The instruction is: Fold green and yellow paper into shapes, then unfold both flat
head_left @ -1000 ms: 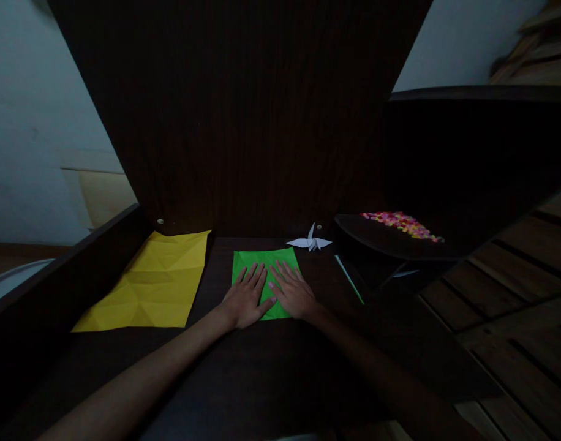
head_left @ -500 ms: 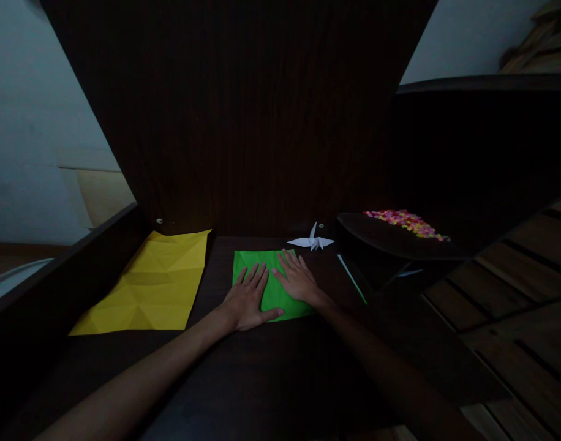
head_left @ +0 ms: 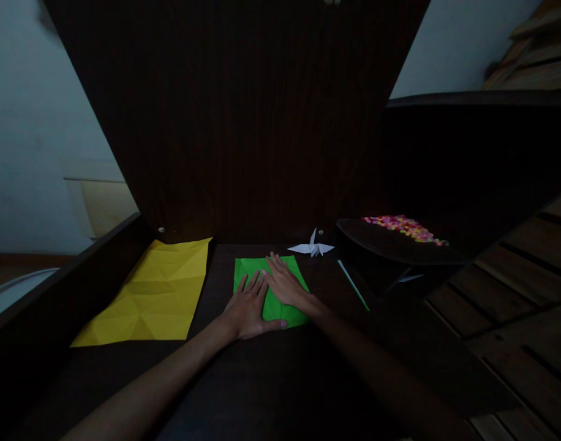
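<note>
A green sheet of paper (head_left: 275, 308) with faint creases lies flat on the dark wooden surface (head_left: 216, 386). My left hand (head_left: 248, 309) rests palm down on its left part, fingers spread and thumb pointing right. Across the middle of the sheet lies my right hand (head_left: 283, 282), also flat, its fingertips close to the left hand's fingers. Behind the paper's far right corner stands a white origami crane (head_left: 312, 248). To the right is a thin strip of paper (head_left: 353, 285), pale with a green edge.
A large creased yellow sheet (head_left: 152, 294) lies at the left beside a raised dark side board (head_left: 64, 282). A tall dark panel (head_left: 244, 122) closes off the back. On the right, a rounded shelf (head_left: 367, 239) bears a heap of small pink, red and yellow pieces (head_left: 404, 228).
My right hand has slid left over the green paper, from its right side to the middle, near the left hand. My left hand stays in place. The view has shifted slightly.
</note>
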Available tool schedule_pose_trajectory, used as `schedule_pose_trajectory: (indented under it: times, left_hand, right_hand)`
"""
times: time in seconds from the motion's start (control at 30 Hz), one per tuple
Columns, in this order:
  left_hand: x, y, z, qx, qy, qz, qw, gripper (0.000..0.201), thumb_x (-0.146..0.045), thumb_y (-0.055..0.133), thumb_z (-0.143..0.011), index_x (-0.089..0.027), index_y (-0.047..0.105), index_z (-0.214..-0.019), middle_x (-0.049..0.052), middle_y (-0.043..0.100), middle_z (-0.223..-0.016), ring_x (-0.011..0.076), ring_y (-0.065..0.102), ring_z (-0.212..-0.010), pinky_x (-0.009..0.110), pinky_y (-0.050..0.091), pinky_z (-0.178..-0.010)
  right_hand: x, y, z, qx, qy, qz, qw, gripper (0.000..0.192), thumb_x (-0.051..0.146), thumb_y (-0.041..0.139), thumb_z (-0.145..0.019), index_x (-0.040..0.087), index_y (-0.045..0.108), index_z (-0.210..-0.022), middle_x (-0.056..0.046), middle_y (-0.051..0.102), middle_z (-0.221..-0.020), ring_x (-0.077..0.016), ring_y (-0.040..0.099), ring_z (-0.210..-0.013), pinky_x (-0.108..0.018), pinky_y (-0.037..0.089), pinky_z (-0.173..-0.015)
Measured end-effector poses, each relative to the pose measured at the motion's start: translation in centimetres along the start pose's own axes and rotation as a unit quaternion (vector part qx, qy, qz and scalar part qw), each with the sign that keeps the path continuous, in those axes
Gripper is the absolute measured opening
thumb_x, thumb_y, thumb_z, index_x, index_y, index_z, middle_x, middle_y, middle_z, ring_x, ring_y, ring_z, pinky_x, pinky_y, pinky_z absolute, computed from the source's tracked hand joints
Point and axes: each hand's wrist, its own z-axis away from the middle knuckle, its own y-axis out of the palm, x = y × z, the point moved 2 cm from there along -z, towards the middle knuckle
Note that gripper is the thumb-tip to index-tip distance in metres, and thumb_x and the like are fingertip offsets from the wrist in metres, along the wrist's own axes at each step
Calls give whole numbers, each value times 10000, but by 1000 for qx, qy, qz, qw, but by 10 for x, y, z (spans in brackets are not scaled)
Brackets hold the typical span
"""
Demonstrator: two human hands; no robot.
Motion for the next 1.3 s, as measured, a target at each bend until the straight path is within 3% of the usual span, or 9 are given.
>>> schedule_pose_trajectory:
  times: [0.1, 0.3, 0.47, 0.77, 0.97, 1.3]
  left_hand:
    - [1, 1, 0, -9, 2, 7, 1000, 1109, -865, 387, -757, -109, 209, -1549, 208, 207, -1603, 378, 115, -1490, 547, 74, -1189]
    - [2, 4, -1, -8, -6, 5, 1000, 1060, -825, 419, -775, -103, 252, -1532, 216, 266, -1583, 363, 172, -1483, 536, 77, -1195]
    - [2, 2, -2, -9, -30, 0, 1000, 1130, -838, 402, -756, -59, 179, -1544, 209, 145, -1614, 354, 81, -1498, 538, 69, -1199]
    - [3, 0, -3, 6, -66, -16, 998, 1170, -867, 383, -731, -55, 174, -1548, 213, 136, -1612, 378, 51, -1495, 572, 59, -1187]
    - [5, 1, -1, -3, -53, -36, 998, 1235, -916, 375, -685, -45, 200, -1543, 216, 181, -1603, 404, 61, -1489, 607, 76, -1174]
    - [12, -3, 3, 23, -22, -51, 998, 1271, -938, 379, -654, -79, 143, -1560, 211, 100, -1617, 425, 31, -1483, 622, 56, -1162]
  right_hand:
    - [10, 4, -7, -8, -11, -42, 999, 645, 462, 186, -1035, 37, 329, -1499, -172, 209, -1592, -268, 127, -1496, -467, 200, -1204]
    - [11, 5, -2, -1, -44, -2, 999, 636, 458, 205, -1038, 27, 392, -1466, -183, 237, -1580, -280, 114, -1497, -483, 178, -1208]
    - [2, 1, 13, 30, -53, 27, 998, 640, 489, 195, -1038, 73, 336, -1504, -143, 254, -1584, -270, 169, -1488, -458, 163, -1220]
    - [-5, -6, 35, 41, -113, 43, 992, 575, 447, 254, -1046, 118, 332, -1511, -125, 271, -1581, -281, 171, -1488, -516, 185, -1215]
    - [-11, -17, 53, 93, -159, 50, 982, 732, 565, 444, -964, 128, 285, -1529, -137, 216, -1597, -318, 131, -1491, -541, 165, -1211]
    - [-17, -18, 61, 100, -172, 34, 979, 891, 681, 522, -868, 162, 255, -1541, -123, 162, -1615, -324, 84, -1498, -542, 99, -1211]
